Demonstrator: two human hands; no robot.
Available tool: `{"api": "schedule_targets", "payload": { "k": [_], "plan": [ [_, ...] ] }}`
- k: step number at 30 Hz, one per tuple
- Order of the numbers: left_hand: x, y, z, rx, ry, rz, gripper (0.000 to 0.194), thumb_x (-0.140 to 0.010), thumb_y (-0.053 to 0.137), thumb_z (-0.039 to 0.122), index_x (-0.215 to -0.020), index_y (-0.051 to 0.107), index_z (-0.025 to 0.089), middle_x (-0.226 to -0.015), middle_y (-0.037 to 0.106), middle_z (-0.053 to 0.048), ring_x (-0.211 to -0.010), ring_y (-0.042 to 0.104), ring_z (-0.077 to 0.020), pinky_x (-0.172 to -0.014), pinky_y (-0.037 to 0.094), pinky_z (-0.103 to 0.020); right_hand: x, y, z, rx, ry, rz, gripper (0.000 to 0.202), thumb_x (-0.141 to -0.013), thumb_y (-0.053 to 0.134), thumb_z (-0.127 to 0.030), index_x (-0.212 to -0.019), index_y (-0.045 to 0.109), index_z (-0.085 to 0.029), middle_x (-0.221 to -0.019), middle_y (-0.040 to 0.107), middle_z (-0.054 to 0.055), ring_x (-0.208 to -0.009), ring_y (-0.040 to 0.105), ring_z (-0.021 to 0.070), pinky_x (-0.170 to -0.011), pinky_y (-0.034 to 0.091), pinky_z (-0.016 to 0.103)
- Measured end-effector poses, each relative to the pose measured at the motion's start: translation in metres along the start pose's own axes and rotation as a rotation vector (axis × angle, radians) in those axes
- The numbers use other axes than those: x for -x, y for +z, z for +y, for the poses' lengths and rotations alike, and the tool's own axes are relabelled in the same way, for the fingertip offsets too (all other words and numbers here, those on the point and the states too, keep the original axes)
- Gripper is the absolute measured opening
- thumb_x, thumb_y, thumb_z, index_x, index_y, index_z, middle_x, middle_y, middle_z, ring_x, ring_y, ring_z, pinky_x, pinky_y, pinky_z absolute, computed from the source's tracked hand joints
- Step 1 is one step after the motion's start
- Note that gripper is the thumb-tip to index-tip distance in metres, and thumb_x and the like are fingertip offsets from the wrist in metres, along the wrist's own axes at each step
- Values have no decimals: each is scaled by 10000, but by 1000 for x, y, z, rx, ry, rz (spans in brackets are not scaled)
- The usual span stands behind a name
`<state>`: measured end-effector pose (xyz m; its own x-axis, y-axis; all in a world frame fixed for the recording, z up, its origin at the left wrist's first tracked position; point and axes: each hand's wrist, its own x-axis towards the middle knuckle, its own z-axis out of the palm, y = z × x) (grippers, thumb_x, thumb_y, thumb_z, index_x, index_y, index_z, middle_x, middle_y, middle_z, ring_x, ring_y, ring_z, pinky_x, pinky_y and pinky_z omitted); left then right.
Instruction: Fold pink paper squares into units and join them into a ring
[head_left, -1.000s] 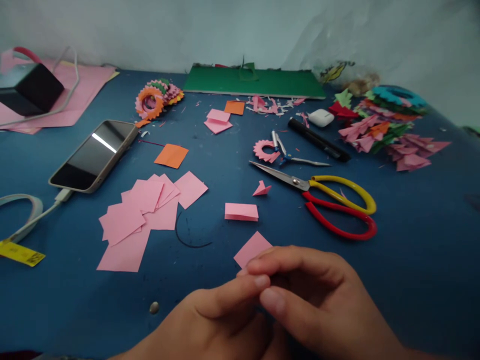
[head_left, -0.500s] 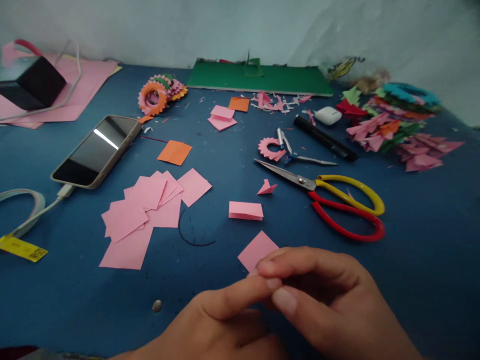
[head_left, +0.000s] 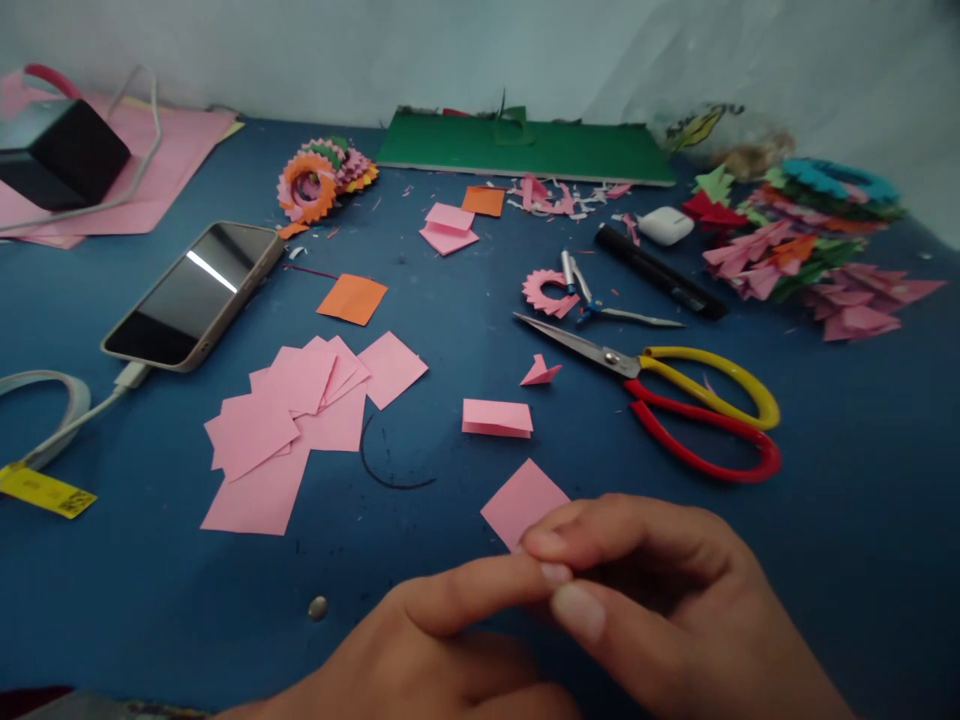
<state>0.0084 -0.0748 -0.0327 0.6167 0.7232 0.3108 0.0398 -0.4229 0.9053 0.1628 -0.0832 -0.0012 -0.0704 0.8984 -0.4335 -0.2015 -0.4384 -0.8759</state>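
At the front of the table my left hand [head_left: 457, 640] and my right hand [head_left: 660, 600] meet, their fingertips pinched together. Whatever lies between the fingers is hidden. Just beyond the right fingertips a pink square of paper [head_left: 523, 500] lies flat, its near corner covered by the hand. Farther off are a pink paper folded in half [head_left: 497, 418] and a small folded pink piece [head_left: 541, 371]. Scissors [head_left: 611, 360] with one yellow and one red handle rest to the right. On the left a pile of pink paper squares [head_left: 259, 435] is spread out.
A phone [head_left: 195, 295] on a cable lies at left, near a black box [head_left: 64, 155]. Beyond the scissors are a compass [head_left: 592, 305], a toothed pink paper ring [head_left: 541, 293], a black pen [head_left: 660, 272] and a white case [head_left: 665, 227]. Folded paper pieces [head_left: 810, 240] heap at far right.
The view has shifted slightly, so the table things sit a little higher and to the right. My hands keep almost the same pinch.
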Motion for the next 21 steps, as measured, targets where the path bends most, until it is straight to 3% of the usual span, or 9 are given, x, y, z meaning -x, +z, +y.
{"api": "schedule_targets", "payload": {
  "k": [5, 9, 15, 21],
  "plan": [
    [-1, -3, -2, -125, 88, -197, 291, -875, 438, 129, -923, 690, 266, -599, 655, 72, -563, 629, -81, -855, 451, -162, 1, 0, 0, 24, -21, -2, 311, -591, 688, -13, -618, 713, -322, -679, 722, -86, -642, 658, 49, -608, 513, 108],
    [-1, -4, -3, -153, 144, -176, 315, -851, 441, 62, -863, 691, 253, -602, 664, 83, -505, 600, -65, -852, 440, -136, 1, -1, 1, 51, -18, 12, 301, -591, 694, -25, -612, 711, -325, -673, 720, -83, -638, 662, 60, -602, 520, 124],
    [-5, -4, 1, -464, 281, -253, 336, -880, 379, 67, -825, 678, 210, -583, 655, 75, -486, 585, -61, -917, 402, -146, 0, -1, 0, 84, 16, 7, 287, -570, 694, -19, -583, 703, -305, -648, 718, -83, -623, 656, 58, -593, 514, 119],
    [-11, -4, 4, -582, 347, -282, 615, -910, 105, 20, -663, 648, 167, -473, 583, 60, -424, 555, -39, -946, 375, -144, 0, 0, -1, 86, 33, 14, 271, -559, 687, -20, -565, 696, -291, -632, 716, -80, -597, 649, 59, -563, 502, 117]
  ]
}}
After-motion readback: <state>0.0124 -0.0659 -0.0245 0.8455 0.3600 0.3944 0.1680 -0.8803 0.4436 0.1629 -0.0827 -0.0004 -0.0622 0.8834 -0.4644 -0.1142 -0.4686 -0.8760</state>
